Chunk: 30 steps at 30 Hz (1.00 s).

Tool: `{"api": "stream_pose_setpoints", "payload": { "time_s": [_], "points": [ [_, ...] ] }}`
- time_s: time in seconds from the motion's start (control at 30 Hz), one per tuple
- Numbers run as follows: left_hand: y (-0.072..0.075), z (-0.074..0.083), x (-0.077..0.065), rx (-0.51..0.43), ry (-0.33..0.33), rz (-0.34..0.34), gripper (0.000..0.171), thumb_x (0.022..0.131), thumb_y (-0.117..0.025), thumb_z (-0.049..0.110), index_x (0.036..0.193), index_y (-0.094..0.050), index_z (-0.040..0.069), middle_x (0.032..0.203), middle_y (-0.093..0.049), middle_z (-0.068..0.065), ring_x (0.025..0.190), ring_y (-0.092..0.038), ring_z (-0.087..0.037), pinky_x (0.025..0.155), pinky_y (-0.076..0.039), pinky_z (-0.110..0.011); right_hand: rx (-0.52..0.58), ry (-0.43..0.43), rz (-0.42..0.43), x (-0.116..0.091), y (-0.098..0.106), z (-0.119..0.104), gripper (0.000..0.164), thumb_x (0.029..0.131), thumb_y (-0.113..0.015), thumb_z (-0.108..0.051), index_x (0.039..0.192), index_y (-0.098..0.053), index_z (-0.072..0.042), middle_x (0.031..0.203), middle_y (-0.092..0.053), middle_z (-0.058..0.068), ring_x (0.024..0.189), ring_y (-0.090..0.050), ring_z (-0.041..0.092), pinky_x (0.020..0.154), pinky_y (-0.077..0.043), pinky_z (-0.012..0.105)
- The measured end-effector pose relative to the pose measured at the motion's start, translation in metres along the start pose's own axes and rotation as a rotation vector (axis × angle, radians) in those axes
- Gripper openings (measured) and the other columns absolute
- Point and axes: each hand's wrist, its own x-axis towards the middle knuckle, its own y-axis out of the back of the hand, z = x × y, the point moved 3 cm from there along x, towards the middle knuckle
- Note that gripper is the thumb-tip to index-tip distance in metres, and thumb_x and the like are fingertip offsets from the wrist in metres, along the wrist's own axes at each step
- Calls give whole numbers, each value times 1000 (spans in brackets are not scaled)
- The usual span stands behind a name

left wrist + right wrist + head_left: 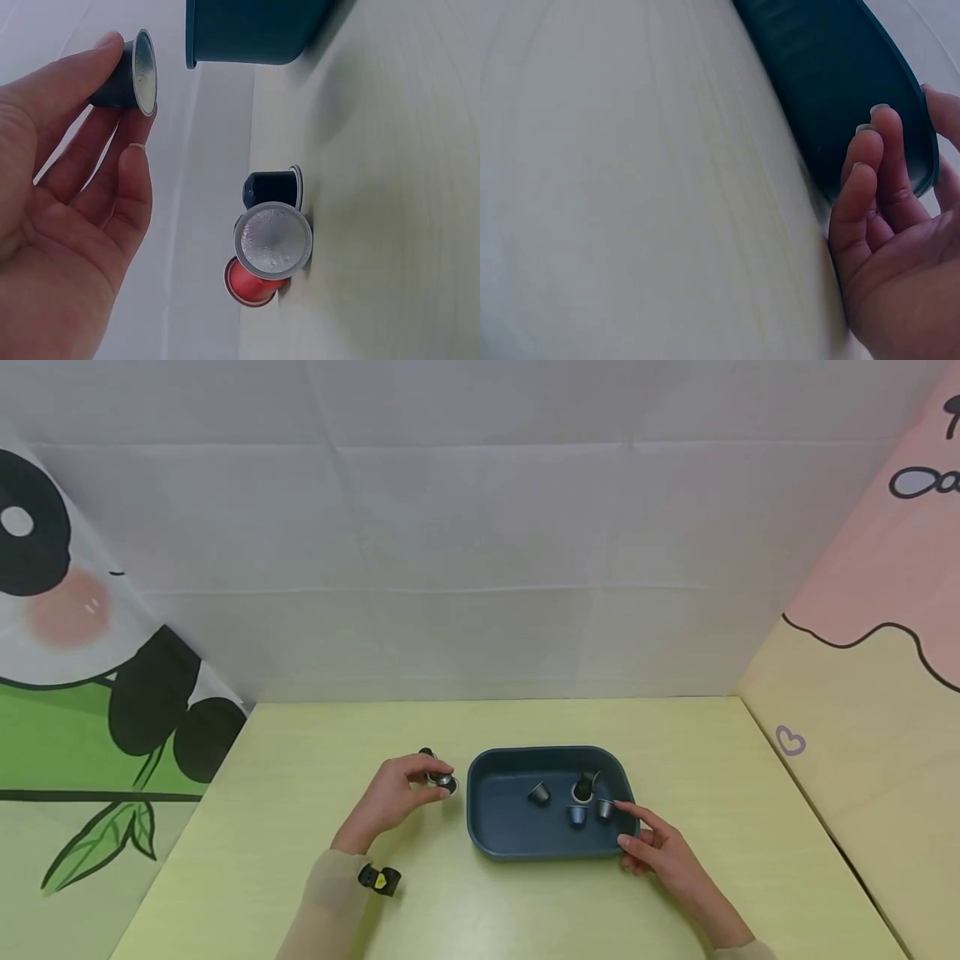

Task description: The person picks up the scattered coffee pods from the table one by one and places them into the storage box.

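Observation:
My left hand (393, 793) pinches a dark coffee capsule (124, 79) between thumb and fingers, to the left of the blue tray (517, 852). Its pale foil lid faces sideways in the left wrist view. Below that hand, a dark capsule (270, 189), a silver-lidded capsule (273, 240) and a red capsule (253, 285) are grouped on the table. At the tray's right front corner, my right hand (663, 856) grips the rim, with fingers (889, 157) curled against the outer wall. Inside the tray lie several capsules, among them a blue one (577, 816) and a grey one (539, 793).
The pale yellow table (315, 735) meets a white cloth backdrop (480, 568) at the rear. Printed panels stand on the left and right sides. A black strap with a small device (379, 880) is on the left wrist.

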Motion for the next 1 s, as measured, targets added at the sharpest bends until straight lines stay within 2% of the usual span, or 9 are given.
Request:
{"api": "stream_pose_setpoints", "payload": {
  "time_s": [0.2, 0.37, 0.63, 0.8, 1.0],
  "points": [
    [-2, 5, 3, -33, -50, -10, 27, 81, -84, 16, 107, -76, 23, 98, -69, 10, 89, -64, -14, 79, -54, -34, 1, -13, 11, 0, 0, 0, 48, 98, -64, -7, 144, -49, -8, 72, -63, 4, 63, -62, 14, 60, -53, 27],
    [-4, 9, 6, -32, -63, -12, 26, 82, -84, 19, 107, -76, 25, 103, -70, 10, 89, -65, -14, 77, -53, -35, -1, -7, 4, 0, 0, 0, 49, 98, -63, -7, 144, -47, -7, 72, -63, 4, 63, -63, 13, 60, -53, 27],
    [-7, 17, 13, -56, -81, -11, 28, 81, -85, 18, 107, -76, 17, 102, -70, 5, 86, -63, -21, 78, -54, -41, 0, -3, 5, 0, 0, -1, 49, 98, -63, -6, 145, -46, -4, 72, -63, 5, 63, -63, 14, 60, -54, 27],
    [-11, 24, 16, -59, -80, -27, 29, 83, -83, 17, 110, -75, 13, 105, -68, 8, 89, -63, -17, 82, -54, -47, -3, -20, 7, 0, 0, -1, 52, 98, -64, -7, 145, -43, -1, 72, -64, 5, 63, -63, 14, 60, -54, 27],
    [-16, 32, 23, -58, -110, -38, 28, 83, -83, 20, 110, -75, 20, 107, -68, 10, 93, -64, -16, 83, -53, -50, 2, -17, 2, 0, 0, -1, 50, 98, -63, -7, 145, -46, -5, 73, -64, 8, 63, -63, 15, 60, -54, 28]
  ]
}}
